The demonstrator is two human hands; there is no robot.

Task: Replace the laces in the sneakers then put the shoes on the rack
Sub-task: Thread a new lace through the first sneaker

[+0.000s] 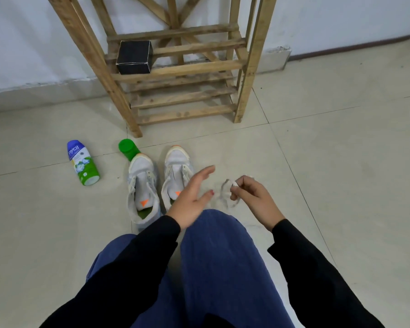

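Note:
Two white sneakers stand side by side on the tiled floor, toes pointing at the rack: the left sneaker (141,185) and the right sneaker (176,171). Both have orange tabs on their tongues and seem to have no laces. My left hand (191,200) hovers with straight fingers over the right sneaker's heel. My right hand (251,200) pinches a white lace (225,194), which is blurred and loops down between the two hands. The wooden shoe rack (185,67) stands against the wall beyond the shoes.
A black box (134,57) sits on the rack's upper slats at the left. A green and blue powder bottle (83,163) lies on the floor left of the shoes. A green-capped container (127,147) sits by the left sneaker's toe. My blue-trousered knees fill the foreground.

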